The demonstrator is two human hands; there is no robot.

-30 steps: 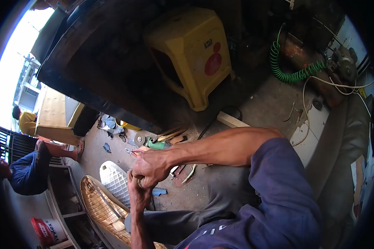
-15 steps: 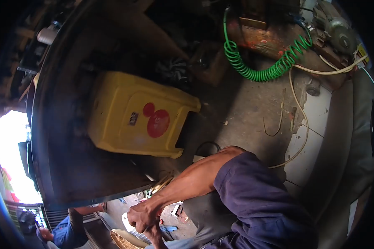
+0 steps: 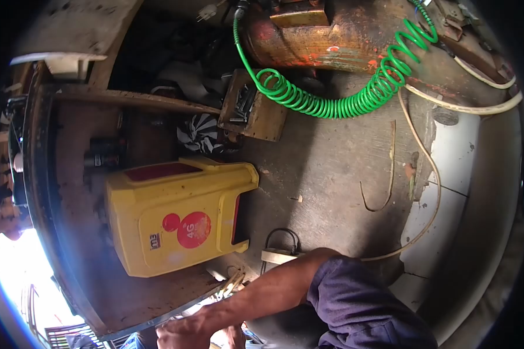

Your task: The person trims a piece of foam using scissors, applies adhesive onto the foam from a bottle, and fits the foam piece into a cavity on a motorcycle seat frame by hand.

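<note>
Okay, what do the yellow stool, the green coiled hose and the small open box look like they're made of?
The yellow stool looks like moulded plastic: smooth, slightly glossy, with rounded edges. The green coiled hose is probably flexible plastic, given its bright, shiny, even coils. The small open box seems wooden, with brown, scuffed, matte sides; solid wood or plywood, I can't tell.

Thin, pale strips lie in a loose, slanting bundle just below the lowest foot of the yellow stool in view, overlapping one another, with their lower ends hidden. A narrow, straight-edged block, cream-coloured, lies lengthwise across the view to the right of that same stool foot, near it but apart, its right end covered. What the strips are made of is too small to tell.
</note>
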